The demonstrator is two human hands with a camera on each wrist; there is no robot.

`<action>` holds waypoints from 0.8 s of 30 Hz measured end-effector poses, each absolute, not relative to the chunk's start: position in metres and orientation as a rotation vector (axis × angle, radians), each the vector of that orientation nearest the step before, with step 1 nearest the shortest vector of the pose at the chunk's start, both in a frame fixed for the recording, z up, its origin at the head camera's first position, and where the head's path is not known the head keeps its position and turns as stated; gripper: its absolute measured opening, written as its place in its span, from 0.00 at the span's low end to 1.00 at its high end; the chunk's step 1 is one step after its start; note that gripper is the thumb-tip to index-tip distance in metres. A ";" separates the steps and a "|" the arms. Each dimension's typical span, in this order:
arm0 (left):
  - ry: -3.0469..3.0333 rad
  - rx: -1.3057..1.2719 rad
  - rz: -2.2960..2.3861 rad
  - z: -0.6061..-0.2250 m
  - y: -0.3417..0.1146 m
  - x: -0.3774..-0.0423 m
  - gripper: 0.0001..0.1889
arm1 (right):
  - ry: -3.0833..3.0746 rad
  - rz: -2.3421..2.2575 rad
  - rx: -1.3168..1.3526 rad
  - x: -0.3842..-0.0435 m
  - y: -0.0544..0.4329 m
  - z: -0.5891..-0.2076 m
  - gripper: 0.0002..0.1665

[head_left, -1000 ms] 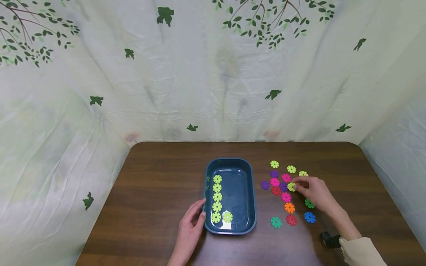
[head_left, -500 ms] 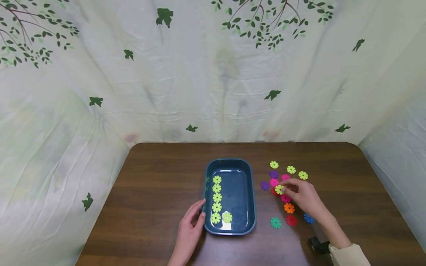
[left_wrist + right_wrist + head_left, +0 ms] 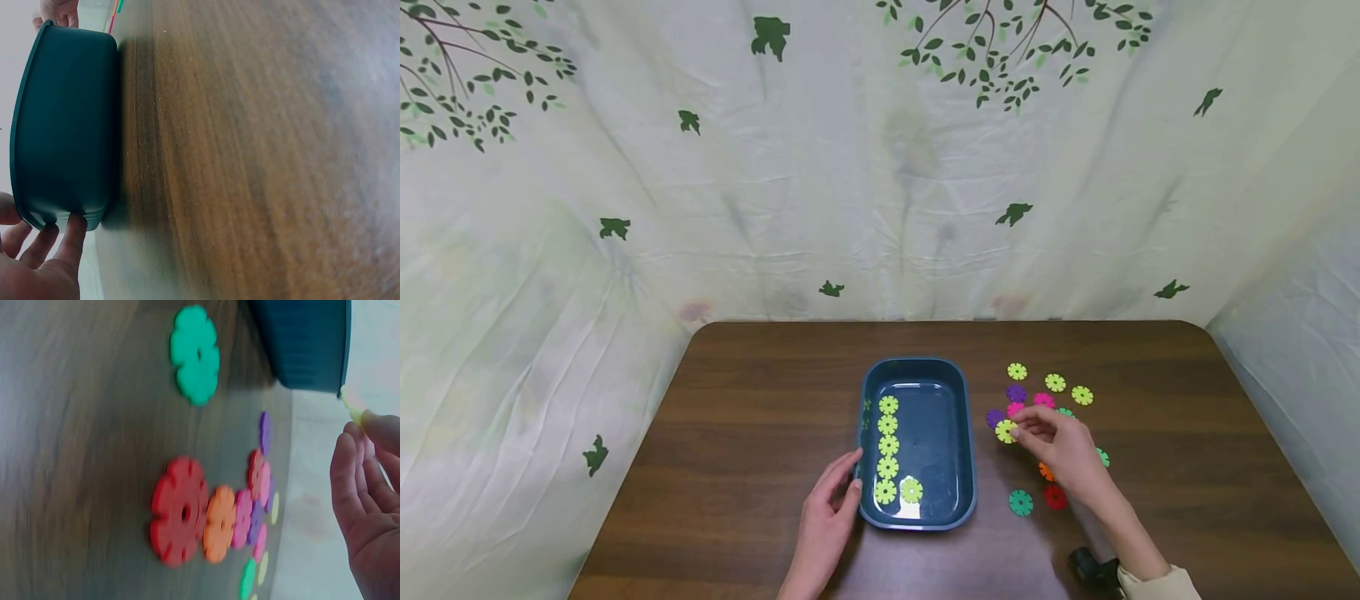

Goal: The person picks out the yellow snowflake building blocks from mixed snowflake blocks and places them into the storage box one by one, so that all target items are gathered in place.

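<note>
My right hand (image 3: 1066, 450) pinches a yellow-green flower-shaped disc (image 3: 1005, 431) between thumb and fingertips, lifted above the table. In the right wrist view the disc (image 3: 354, 405) stands out beyond the fingertips, near the tray (image 3: 306, 344). My left hand (image 3: 827, 521) rests its fingertips against the left side of the blue tray (image 3: 951, 517); in the left wrist view its fingers (image 3: 70, 244) touch the outer wall. Inside the tray, several yellow-green discs (image 3: 887, 445) form a column along the left, with another disc (image 3: 912, 489) beside the lowest one.
Loose flower discs lie right of the tray: yellow-green (image 3: 1017, 372), purple (image 3: 1016, 392), pink (image 3: 1043, 401), red (image 3: 1055, 497) and teal (image 3: 1020, 502). My right hand hides some others. A patterned cloth (image 3: 880, 208) hangs behind the brown table (image 3: 760, 433).
My right hand has moved left toward the tray, carrying the yellow-green disc over the other discs. The left hand and the tray stay in place.
</note>
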State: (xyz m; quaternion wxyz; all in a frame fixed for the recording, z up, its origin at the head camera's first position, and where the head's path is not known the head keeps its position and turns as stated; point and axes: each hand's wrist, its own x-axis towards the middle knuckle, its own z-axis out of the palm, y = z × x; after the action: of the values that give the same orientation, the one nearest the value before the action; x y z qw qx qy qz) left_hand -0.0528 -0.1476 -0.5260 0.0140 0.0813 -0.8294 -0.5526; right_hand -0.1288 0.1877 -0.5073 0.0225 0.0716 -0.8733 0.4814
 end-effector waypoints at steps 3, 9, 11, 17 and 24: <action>-2.583 0.254 -1.724 -0.526 -0.148 -0.053 0.21 | -2.664 1.561 0.201 -0.126 0.180 -0.507 0.11; -2.579 0.253 -1.738 -0.526 -0.148 -0.053 0.21 | -2.549 1.721 0.201 -0.123 0.165 -0.505 0.11; -2.577 0.248 -1.742 -0.526 -0.148 -0.052 0.21 | -2.520 1.759 0.202 -0.121 0.159 -0.504 0.11; -2.572 0.239 -1.743 -0.526 -0.149 -0.052 0.21 | -2.509 1.808 0.179 -0.117 0.143 -0.500 0.11; -2.563 0.232 -1.752 -0.527 -0.149 -0.053 0.21 | -2.518 1.866 0.158 -0.114 0.124 -0.495 0.09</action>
State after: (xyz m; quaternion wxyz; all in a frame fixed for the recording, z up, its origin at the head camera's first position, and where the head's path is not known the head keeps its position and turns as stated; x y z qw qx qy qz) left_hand -0.0528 -0.1486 -0.5270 0.0142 0.0744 -0.8233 -0.5626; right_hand -0.1140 0.1237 -0.4951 0.0018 0.0505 -0.8024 0.5947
